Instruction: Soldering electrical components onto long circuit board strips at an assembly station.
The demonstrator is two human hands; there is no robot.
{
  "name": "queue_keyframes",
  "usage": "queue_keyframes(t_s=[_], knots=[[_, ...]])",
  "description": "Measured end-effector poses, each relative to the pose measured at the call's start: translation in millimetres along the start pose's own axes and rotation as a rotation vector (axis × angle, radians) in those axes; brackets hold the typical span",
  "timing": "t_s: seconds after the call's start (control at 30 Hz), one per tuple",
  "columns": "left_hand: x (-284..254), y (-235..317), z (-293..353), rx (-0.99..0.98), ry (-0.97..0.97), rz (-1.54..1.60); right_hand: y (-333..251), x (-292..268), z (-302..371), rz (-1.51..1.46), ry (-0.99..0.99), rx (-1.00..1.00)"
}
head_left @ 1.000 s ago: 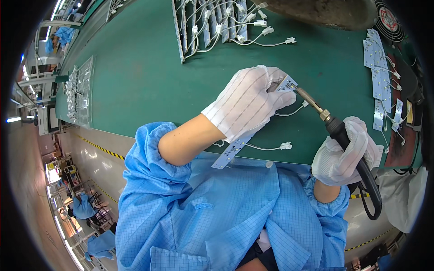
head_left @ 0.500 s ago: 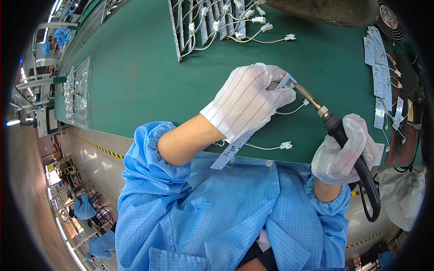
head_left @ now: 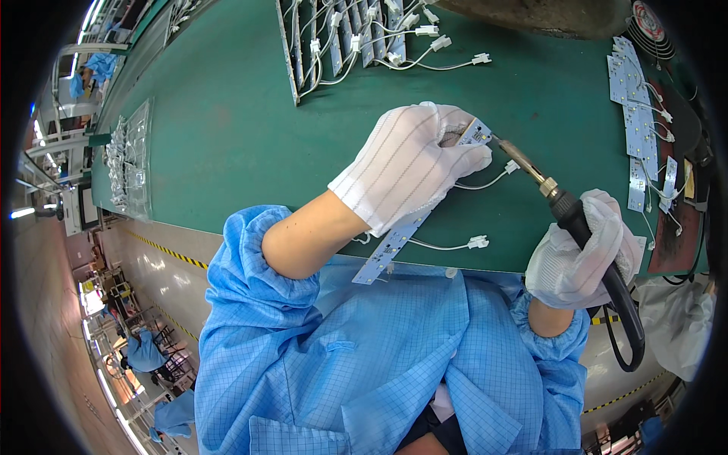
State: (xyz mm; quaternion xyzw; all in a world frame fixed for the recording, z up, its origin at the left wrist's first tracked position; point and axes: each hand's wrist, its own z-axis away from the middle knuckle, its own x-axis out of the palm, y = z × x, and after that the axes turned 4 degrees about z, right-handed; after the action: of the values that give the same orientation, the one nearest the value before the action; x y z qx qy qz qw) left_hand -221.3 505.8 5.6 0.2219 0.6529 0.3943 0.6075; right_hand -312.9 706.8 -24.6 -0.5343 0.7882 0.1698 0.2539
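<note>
My left hand (head_left: 413, 163), in a white striped glove, pinches the end of a narrow white LED circuit board (head_left: 476, 135) above the green bench. A stretch of LED strip (head_left: 390, 250) shows below the same hand; the glove hides whether it is the same board. Thin white wires end in a white connector (head_left: 512, 166) and another connector (head_left: 478, 242) beside it. My right hand (head_left: 582, 254), also gloved, is wrapped round the black handle of a soldering iron (head_left: 547, 186). The iron's tip points at the board's end, very close to it; contact is too small to tell.
Wired LED strips (head_left: 334, 45) lie in a row at the far middle. More LED boards (head_left: 637, 114) line the right side by a round fan guard (head_left: 654, 30). A clear plastic bag (head_left: 136, 163) of small white parts is at the left. A dark rounded object overhangs the far edge.
The soldering iron and my right hand have shifted slightly right, drawing the tip back a little from the board's end. My left hand has moved slightly left with the board.
</note>
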Motion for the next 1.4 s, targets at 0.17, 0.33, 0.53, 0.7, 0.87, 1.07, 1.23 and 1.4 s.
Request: queue_keyframes(t_s=[0.17,0.33,0.53,0.7,0.87,1.07,1.23,1.4], knots=[[-3,1,1,-0.045,-0.050,0.052,4,0,1,0.105,0.030,-0.121],[-2,0,-2,-0.124,-0.047,0.031,5,5,4,-0.020,0.050,-0.070],[-2,0,-1,-0.127,-0.055,0.027,5,4,3,-0.025,0.027,-0.081],[-2,-3,-1,0.063,-0.071,-0.191,4,4,3,-0.018,0.022,-0.079],[-1,-7,1,0.153,-0.049,-0.209,3,8,5,-0.120,0.061,-0.028],[-5,0,3,-0.074,0.086,-0.173,0,2,1,-0.079,0.026,0.039],[-13,26,40,-0.205,0.006,-0.475,-4,-7,-4,0.296,-0.044,0.078],[-25,21,75,-0.307,-0.148,-0.502,-6,-2,-9,0.409,0.008,0.146]])
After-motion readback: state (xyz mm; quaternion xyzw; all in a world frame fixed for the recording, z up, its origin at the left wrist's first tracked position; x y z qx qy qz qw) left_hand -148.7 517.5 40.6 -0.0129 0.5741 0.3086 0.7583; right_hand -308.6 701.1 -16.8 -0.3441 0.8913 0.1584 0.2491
